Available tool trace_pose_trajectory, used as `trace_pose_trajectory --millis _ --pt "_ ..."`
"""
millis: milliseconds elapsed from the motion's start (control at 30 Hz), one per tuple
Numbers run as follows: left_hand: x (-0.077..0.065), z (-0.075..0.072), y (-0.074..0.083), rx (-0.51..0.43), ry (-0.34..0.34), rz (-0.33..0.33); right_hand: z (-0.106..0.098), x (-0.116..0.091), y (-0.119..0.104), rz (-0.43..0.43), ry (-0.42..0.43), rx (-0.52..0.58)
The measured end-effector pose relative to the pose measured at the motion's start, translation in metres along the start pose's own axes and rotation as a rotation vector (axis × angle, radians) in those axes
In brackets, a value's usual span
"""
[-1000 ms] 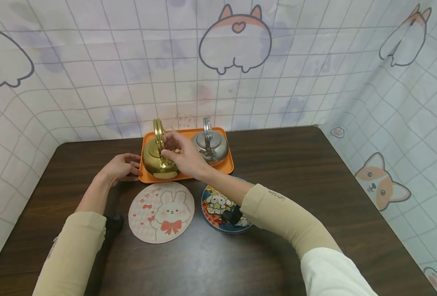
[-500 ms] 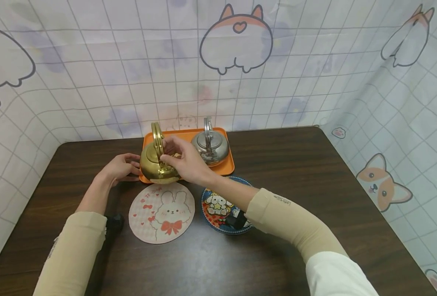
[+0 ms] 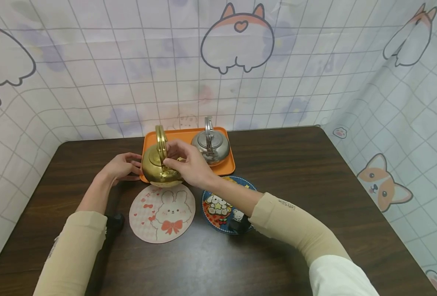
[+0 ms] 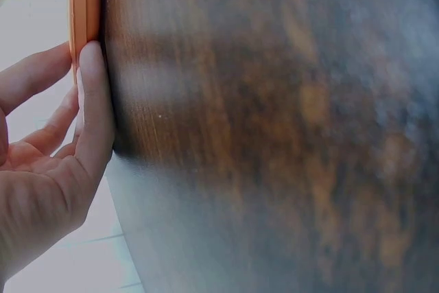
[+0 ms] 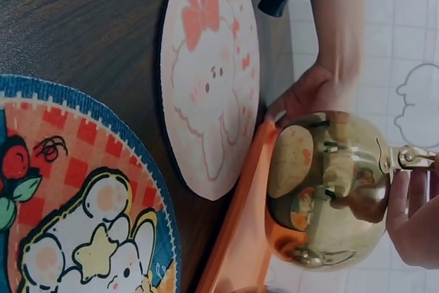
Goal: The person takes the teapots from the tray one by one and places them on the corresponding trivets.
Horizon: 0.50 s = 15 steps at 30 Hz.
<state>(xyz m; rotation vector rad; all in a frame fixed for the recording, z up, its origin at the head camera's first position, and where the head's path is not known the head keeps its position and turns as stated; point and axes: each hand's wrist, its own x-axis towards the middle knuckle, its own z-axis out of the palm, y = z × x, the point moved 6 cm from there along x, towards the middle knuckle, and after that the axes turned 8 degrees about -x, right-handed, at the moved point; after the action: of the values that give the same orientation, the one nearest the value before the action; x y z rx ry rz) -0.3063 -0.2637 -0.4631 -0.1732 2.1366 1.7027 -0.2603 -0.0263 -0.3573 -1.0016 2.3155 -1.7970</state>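
My right hand [image 3: 189,165] grips the handle of a shiny gold teapot [image 3: 158,170], its fingers curled there. The gold teapot [image 5: 333,190] hangs over the front left part of an orange tray [image 3: 223,166]. In the head view its base overlaps the tray's front edge and the top of a round pink bunny mat [image 3: 163,218]. My left hand [image 3: 121,167] holds the tray's left end. In the left wrist view, the thumb and fingers of the left hand [image 4: 62,149] pinch the tray's rim [image 4: 84,5]. A silver teapot [image 3: 211,147] stands at the tray's right.
A round blue-rimmed mat [image 3: 218,205] with cartoon figures lies right of the bunny mat, partly under my right forearm. Everything stands on a dark wood table [image 3: 296,176]. A white grid-patterned cloth [image 3: 129,82] borders the table's back and sides.
The gold teapot has risen from the tray and come a little toward me in my right hand. My left hand has stayed at the tray's left end.
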Motion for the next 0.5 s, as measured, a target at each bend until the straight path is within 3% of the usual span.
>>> trace_pose_trajectory --millis 500 --pt "0.002 -0.003 -0.002 0.002 0.006 0.000 -0.001 -0.017 -0.005 0.002 -0.007 0.046"
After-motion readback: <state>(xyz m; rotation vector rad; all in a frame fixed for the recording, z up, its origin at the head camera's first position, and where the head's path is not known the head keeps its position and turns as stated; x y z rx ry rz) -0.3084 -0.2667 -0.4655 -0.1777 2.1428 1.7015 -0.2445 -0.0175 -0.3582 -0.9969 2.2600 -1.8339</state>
